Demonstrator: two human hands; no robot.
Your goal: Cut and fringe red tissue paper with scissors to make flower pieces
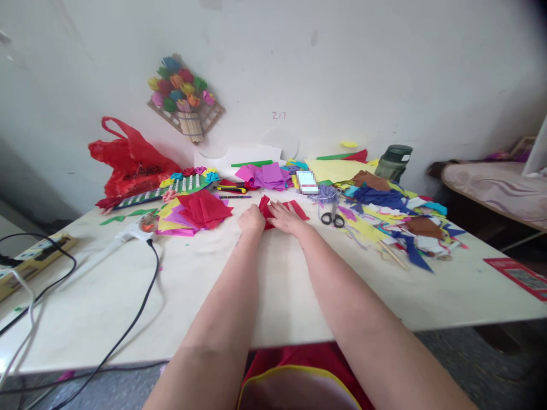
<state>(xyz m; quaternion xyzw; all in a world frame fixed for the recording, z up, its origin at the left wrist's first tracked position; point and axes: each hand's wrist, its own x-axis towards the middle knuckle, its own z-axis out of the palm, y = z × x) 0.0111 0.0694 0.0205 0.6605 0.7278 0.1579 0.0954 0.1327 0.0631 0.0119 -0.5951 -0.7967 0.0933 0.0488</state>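
Under both my hands, on the white table, lies a sheet of red crepe paper [299, 209]. My left hand [252, 218] is closed at the sheet's left side, its fingers curled against the bunched edge. Fingers spread, my right hand [285, 217] rests flat on the paper. Left of my hands is a stack of coloured paper pieces [200, 209] in red, purple, pink and yellow. To the right, black-handled scissors [332, 218] lie near a tangle of grey-blue yarn [328, 193]. A phone [307, 182] lies behind my hands.
Paper scraps [397, 210] cover the right side. A yellow utility knife [231, 188] lies at the back, with a green bottle [394, 163] further right. At left are a red plastic bag [132, 165], a power strip [38, 265] and trailing cables [149, 285]. Paper flowers [182, 85] hang above.
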